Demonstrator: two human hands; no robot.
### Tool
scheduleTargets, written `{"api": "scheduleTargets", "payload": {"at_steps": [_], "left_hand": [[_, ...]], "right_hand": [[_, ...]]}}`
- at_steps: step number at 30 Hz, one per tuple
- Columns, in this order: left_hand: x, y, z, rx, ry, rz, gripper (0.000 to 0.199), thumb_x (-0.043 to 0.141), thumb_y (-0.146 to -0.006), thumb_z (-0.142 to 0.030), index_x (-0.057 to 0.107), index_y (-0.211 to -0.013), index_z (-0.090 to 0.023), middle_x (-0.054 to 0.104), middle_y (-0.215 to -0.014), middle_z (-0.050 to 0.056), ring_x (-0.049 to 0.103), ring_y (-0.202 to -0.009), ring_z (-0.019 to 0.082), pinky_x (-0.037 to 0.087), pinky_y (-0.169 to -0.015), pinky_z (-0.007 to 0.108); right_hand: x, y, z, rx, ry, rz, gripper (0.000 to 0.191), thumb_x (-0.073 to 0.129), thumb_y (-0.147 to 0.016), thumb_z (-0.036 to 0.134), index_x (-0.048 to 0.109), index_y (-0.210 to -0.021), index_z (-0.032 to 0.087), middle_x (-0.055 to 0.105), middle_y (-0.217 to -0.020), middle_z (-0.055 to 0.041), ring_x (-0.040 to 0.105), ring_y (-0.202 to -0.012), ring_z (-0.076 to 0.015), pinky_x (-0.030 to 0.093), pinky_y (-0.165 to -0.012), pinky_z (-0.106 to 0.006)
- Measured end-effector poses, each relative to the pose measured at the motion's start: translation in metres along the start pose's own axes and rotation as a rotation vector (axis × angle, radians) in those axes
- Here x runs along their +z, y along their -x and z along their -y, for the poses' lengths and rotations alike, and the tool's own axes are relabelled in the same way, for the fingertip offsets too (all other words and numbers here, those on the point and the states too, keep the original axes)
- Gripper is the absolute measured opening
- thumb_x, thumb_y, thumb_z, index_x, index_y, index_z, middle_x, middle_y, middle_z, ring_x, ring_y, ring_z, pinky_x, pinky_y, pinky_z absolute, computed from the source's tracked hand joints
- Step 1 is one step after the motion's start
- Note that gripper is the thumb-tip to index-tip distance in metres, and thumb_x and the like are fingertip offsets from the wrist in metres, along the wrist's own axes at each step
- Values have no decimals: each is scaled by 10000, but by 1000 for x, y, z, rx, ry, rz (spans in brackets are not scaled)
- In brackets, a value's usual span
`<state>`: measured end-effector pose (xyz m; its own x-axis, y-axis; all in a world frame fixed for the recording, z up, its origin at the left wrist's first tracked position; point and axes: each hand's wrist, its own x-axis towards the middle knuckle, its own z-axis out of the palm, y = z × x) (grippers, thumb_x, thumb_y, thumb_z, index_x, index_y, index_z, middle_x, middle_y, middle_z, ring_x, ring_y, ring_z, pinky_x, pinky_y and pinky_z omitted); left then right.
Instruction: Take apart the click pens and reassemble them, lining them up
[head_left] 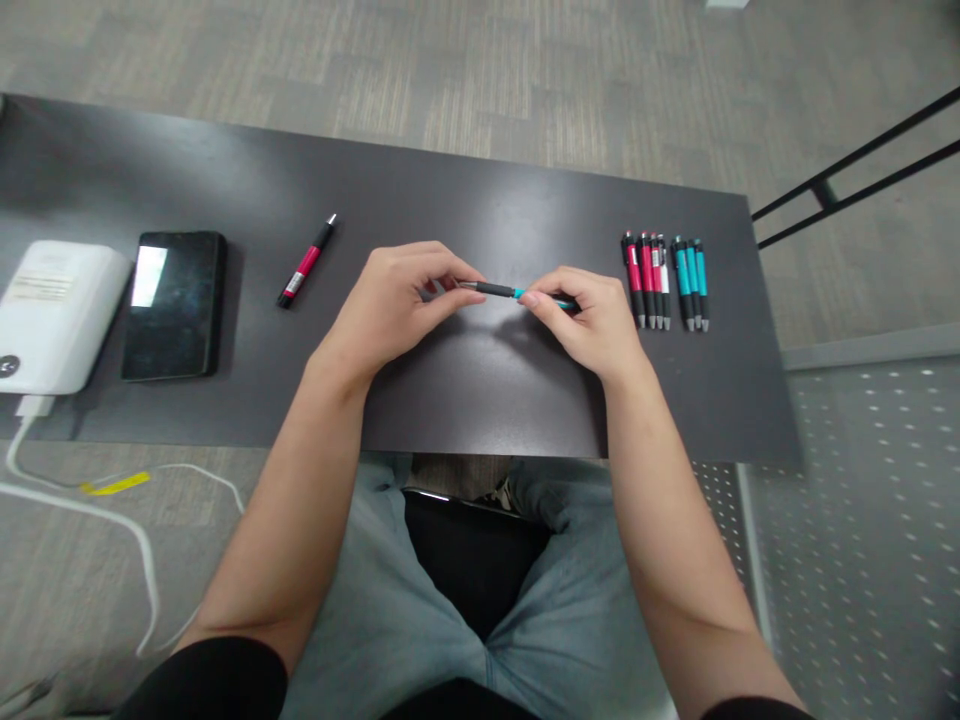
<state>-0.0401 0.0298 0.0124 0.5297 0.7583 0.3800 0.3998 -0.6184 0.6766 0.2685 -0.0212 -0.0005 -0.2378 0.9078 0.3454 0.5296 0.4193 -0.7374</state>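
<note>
Between my two hands, a teal pen with a black grip is held level above the dark table. My left hand pinches the tip end with thumb and fingers. Wrapped round the teal barrel is my right hand, its thumb pressed along the pen; part of the barrel is hidden by the fingers. A red pen with black ends lies slanted to the left of my left hand. On the right, red pens and a white pen lie side by side, beside a group of teal pens.
At the left lie a black phone-like device and a white power bank with a white cable hanging over the front edge. A black metal rail and a perforated grey panel stand past the table's right end.
</note>
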Motion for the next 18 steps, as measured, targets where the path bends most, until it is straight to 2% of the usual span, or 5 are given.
{"api": "scheduleTargets", "payload": {"at_steps": [5, 8, 12, 15, 18], "left_hand": [[1, 0, -5, 48, -43, 17, 512, 786, -1240, -693, 1009, -1128, -246, 922, -1068, 103, 838, -945, 278, 639, -933, 402], [1, -1, -6, 38, -45, 42, 519, 751, -1257, -666, 991, -1073, -244, 914, -1042, 106, 831, -940, 285, 625, -927, 411], [3, -2, -6, 17, -35, 66, 563, 681, -1285, -646, 955, -1021, -231, 886, -998, 107, 818, -934, 288, 623, -939, 416], [3, -2, -5, 11, -32, 70, 552, 679, -1285, -641, 958, -1044, -229, 881, -1010, 107, 813, -942, 288, 627, -950, 414], [3, -2, -4, 29, -26, 52, 483, 760, -1246, -635, 996, -1121, -232, 890, -1034, 103, 803, -930, 278, 622, -919, 399]], "right_hand": [[0, 0, -1, 11, 36, -44, 654, 788, -1158, 930, 882, -1025, 297, 839, -981, -81, 729, -905, -283, 622, -896, -479], [-3, -1, 2, -14, 50, -54, 592, 802, -1141, 916, 879, -1048, 336, 875, -1057, -113, 729, -981, -343, 628, -979, -594], [-8, -1, 7, 14, 100, 5, 480, 763, -1173, 873, 903, -1082, 423, 912, -1165, -131, 699, -1093, -403, 576, -1119, -736], [-8, 0, 7, 29, 109, 30, 472, 748, -1182, 872, 929, -1132, 439, 922, -1225, -126, 701, -1142, -406, 576, -1138, -725], [-5, 1, 3, -19, 83, 0, 516, 748, -1205, 849, 949, -1125, 381, 912, -1162, -123, 741, -1068, -371, 620, -1045, -640]]}}
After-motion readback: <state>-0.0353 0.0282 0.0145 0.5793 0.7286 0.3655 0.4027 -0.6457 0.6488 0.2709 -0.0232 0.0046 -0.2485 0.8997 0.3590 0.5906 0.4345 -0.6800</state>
